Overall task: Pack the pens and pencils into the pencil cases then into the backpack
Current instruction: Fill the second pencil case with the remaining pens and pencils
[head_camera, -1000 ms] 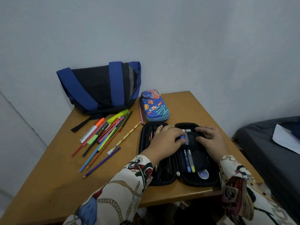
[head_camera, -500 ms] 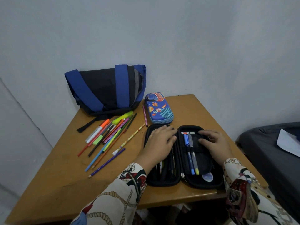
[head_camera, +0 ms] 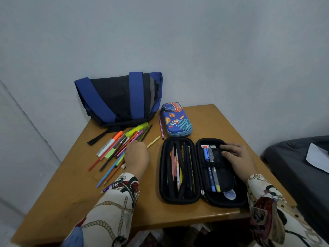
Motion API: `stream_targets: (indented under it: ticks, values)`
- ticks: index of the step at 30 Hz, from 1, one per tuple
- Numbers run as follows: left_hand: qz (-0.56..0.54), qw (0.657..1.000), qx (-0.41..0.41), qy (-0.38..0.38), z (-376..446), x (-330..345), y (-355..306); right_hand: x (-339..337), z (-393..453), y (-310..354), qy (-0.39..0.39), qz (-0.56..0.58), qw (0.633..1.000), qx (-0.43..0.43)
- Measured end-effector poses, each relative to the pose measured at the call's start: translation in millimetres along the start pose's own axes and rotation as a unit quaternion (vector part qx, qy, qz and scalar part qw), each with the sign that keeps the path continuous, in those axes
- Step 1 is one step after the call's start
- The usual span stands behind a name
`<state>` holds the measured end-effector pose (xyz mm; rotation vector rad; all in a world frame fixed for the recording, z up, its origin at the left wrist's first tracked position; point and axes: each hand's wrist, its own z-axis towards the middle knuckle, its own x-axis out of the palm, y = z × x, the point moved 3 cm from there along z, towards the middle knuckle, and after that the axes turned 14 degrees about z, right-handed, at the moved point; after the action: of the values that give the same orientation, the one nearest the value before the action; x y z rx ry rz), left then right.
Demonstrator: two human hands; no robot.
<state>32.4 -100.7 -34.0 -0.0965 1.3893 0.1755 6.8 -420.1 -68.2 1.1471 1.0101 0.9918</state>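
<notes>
The open black pencil case [head_camera: 201, 171] lies flat near the front edge of the wooden table [head_camera: 210, 213], both halves facing up, which keeps its slots open for loading. Its left half holds a row of pencils and dark pens lying lengthwise; its right half holds a blue pen [head_camera: 208, 168] and a grey pen with a yellow end under an elastic band, beside a mesh pocket. The right hand [head_camera: 236, 155] rests on that right half with relaxed fingers spread over the mesh, apparently steadying the case; it grips nothing. The left hand [head_camera: 137, 155] reaches over the loose pile of pens and pencils [head_camera: 117, 148] lying to the left of the case. Its fingertips are hidden behind the knuckles, so whether it has hold of anything cannot be told. Farther back, a closed blue patterned pencil case [head_camera: 177, 120] sits just beyond the black one. Behind the pile, the blue and black backpack [head_camera: 119, 98] leans against the wall.
</notes>
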Motion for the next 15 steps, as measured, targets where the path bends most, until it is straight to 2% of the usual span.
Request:
stream_targets:
  ticks: [3, 6, 11, 15]
  values:
    - [0.0, 1.0, 0.014, -0.017, 0, -1, -2, 0, -1, 1, 0.0, 0.001, 1.0, -0.002]
    - [-0.089, 0.996, 0.005, -0.028, -3, -14, -8, 0, -1, 1, -0.001, 0.001, 1.0, -0.002]
    - [-0.244, 0.969, 0.038, 0.011, -22, -41, -28, 0, -1, 0, 0.001, 0.003, 1.0, -0.001]
    - [-0.265, 0.959, 0.079, 0.061, -40, -40, -39, -1, -1, -1, 0.0, -0.002, 1.0, -0.002]
